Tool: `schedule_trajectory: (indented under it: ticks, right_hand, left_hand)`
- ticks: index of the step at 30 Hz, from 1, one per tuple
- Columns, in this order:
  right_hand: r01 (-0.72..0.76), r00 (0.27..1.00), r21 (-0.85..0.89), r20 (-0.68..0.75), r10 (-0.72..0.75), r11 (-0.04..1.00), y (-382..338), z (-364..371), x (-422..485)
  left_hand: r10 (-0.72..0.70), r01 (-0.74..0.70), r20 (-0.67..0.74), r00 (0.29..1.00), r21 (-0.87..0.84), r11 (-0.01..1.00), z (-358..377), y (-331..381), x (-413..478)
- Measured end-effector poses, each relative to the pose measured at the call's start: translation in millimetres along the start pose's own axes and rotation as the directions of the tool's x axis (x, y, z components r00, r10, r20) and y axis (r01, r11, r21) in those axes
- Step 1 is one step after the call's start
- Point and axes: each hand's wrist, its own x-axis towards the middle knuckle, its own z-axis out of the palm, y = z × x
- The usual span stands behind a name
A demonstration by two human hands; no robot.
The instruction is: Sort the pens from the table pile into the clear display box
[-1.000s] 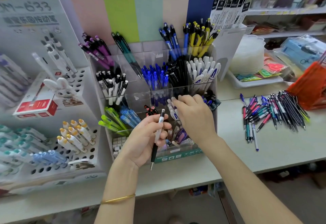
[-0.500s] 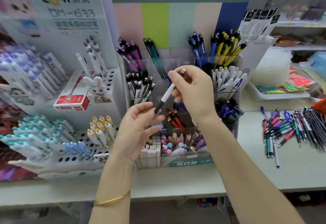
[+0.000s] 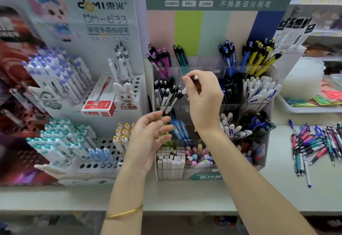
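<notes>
As right hand (image 3: pixel 203 101) pinches a pen (image 3: pixel 184 91), left hand (image 3: pixel 148 140) slack, black-white pens (image 3: pixel 166 94) crowding display box (image 3: pixel 203 176) beneath.

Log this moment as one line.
right grip: pinches black-and-white pen at the like pens' compartment of display box | left grip: open, holds nothing | pile: pens lie on table

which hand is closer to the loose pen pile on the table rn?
Right. The right hand, pinching a pen at the display box, is left of the pile; the left hand is farther left, open.
</notes>
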Motion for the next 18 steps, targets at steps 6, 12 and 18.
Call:
schedule_trajectory:
  ticks: [6, 12, 18]
  right_hand:
    - [-0.117, 0.971, -0.03, 0.206, 0.12, 0.993, 4, 15, -5]
    - [-0.083, 0.951, -0.194, 0.279, 0.136, 0.977, 15, 28, -15]
    - [-0.119, 0.931, -0.178, 0.322, 0.172, 0.977, 15, 14, -16]
  left_hand:
    - [-0.014, 0.013, 0.029, 0.999, 0.021, 1.0, -2, 1, 2]
    - [-0.023, 0.021, 0.045, 0.999, 0.039, 0.999, -3, 0, 3]
    - [-0.035, 0.034, 0.042, 0.999, 0.023, 0.999, -6, -2, 2]
